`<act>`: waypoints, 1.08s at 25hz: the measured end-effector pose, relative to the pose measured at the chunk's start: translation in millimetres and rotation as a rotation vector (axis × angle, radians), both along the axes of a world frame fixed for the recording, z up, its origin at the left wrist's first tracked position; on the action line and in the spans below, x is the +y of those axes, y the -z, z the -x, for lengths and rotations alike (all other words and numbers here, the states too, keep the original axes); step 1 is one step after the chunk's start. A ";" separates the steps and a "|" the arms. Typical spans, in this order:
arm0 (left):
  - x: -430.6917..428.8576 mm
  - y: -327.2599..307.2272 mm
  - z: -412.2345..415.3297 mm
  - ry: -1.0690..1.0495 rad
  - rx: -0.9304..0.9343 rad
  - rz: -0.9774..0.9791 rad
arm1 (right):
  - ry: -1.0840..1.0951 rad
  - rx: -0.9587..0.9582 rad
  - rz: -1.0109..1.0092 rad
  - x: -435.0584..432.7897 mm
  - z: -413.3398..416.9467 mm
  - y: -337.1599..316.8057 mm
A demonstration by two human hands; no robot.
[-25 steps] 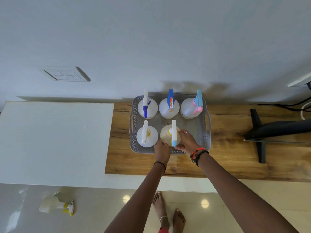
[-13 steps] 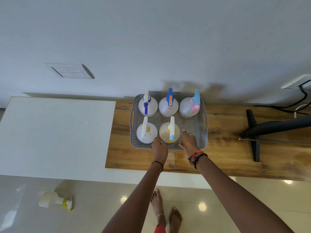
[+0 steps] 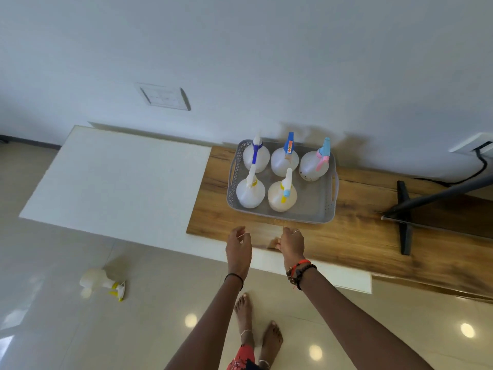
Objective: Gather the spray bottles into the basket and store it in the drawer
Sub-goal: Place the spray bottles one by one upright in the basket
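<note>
A grey basket [image 3: 317, 206] sits on a brown wooden top [image 3: 346, 241], far back by the white wall [image 3: 240, 49]. Five spray bottles [image 3: 282, 194] stand inside it. One more bottle [image 3: 100, 283] lies on the shiny floor [image 3: 80, 329] to the left. Both the left hand [image 3: 238, 249] and the right hand [image 3: 292, 245] hover near the basket, fingers loosely spread, holding nothing. The wall plate [image 3: 164, 96] looks blurry, maybe a switch.

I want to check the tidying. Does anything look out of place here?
Yes. One spray bottle lies on its side on the floor, left of the counter, while five others stand upright in the grey basket. Both hands are empty.
</note>
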State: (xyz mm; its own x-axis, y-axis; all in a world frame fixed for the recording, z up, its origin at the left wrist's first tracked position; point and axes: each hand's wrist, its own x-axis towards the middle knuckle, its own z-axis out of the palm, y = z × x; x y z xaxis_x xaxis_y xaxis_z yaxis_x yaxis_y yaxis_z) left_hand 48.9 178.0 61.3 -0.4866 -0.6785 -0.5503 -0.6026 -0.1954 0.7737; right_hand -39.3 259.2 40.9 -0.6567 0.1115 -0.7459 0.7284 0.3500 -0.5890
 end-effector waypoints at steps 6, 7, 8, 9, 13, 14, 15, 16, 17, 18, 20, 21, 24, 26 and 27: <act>-28.8 -5.3 -85.6 -0.202 -0.010 -0.013 | -0.212 -0.065 0.009 -31.3 -77.8 -10.7; -35.5 -5.7 -98.3 -0.246 -0.018 -0.022 | -0.236 -0.071 0.017 -38.1 -89.3 -13.1; -42.2 -5.0 -110.6 -0.293 -0.024 -0.037 | -0.259 -0.071 0.024 -45.2 -100.1 -15.4; -49.6 -3.7 -124.0 -0.343 -0.030 -0.055 | -0.284 -0.067 0.028 -53.5 -111.5 -17.6; -80.7 2.1 -176.0 -0.498 -0.026 -0.114 | -0.409 -0.065 0.021 -87.2 -152.7 -21.8; -90.3 4.0 -191.0 -0.525 -0.031 -0.120 | -0.430 -0.070 0.022 -97.7 -164.6 -22.1; -99.7 5.8 -206.0 -0.541 -0.038 -0.125 | -0.443 -0.080 0.026 -108.0 -176.8 -21.8; -109.5 7.4 -221.3 -0.552 -0.045 -0.133 | -0.457 -0.091 0.033 -118.6 -189.2 -21.6; -120.6 8.8 -237.3 -0.556 -0.053 -0.140 | -0.468 -0.103 0.040 -130.5 -202.6 -20.9; -133.0 10.1 -253.2 -0.555 -0.063 -0.143 | -0.473 -0.110 0.050 -143.3 -215.8 -19.8; -163.8 13.9 -289.6 -0.551 -0.078 -0.139 | -0.476 -0.124 0.060 -174.1 -247.1 -17.1; -179.3 17.3 -306.8 -0.547 -0.081 -0.139 | -0.482 -0.132 0.054 -189.3 -261.8 -15.6; -230.5 27.0 -361.5 -0.540 -0.113 -0.136 | -0.492 -0.141 -0.008 -236.1 -308.3 -3.8; -262.2 34.7 -394.6 -0.537 -0.109 -0.140 | -0.503 -0.138 -0.027 -265.0 -334.1 4.6; -276.3 38.6 -410.0 -0.543 -0.116 -0.135 | -0.508 -0.136 -0.038 -277.8 -345.2 11.2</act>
